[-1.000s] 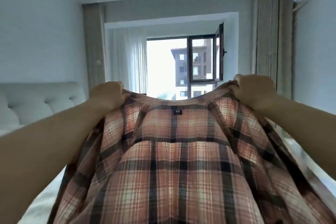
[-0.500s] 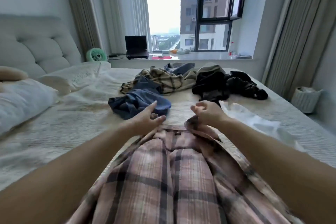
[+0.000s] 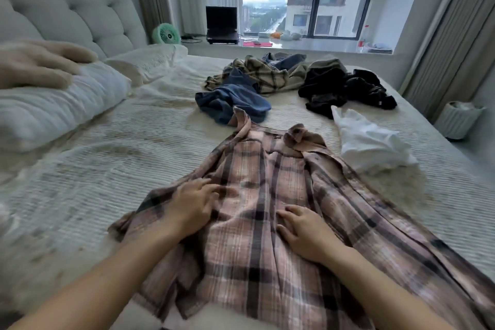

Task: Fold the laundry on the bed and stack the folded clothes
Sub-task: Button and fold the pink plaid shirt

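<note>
Pink plaid shirt (image 3: 270, 211) laid out at the bed's (image 3: 88, 195) near edge, unfolded.
Left hand (image 3: 191, 209) and right hand (image 3: 305, 233) press flat, fingers spread; bunched collar and sleeves risk setting creases.

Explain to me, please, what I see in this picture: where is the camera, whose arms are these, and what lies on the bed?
There is no machine here. A person wears one wide camera on the head, so you look forward and down along their own two bare arms. The left hand and the right hand both rest flat on a pink checked shirt, which lies spread on the bed with its collar pointing away. The fingers look straight; neither hand grips anything. Beyond the shirt lie unfolded clothes: a blue garment, a tan checked one, a black pile and a white garment. Pillows lie at the left. No folded stack is visible yet.
</note>
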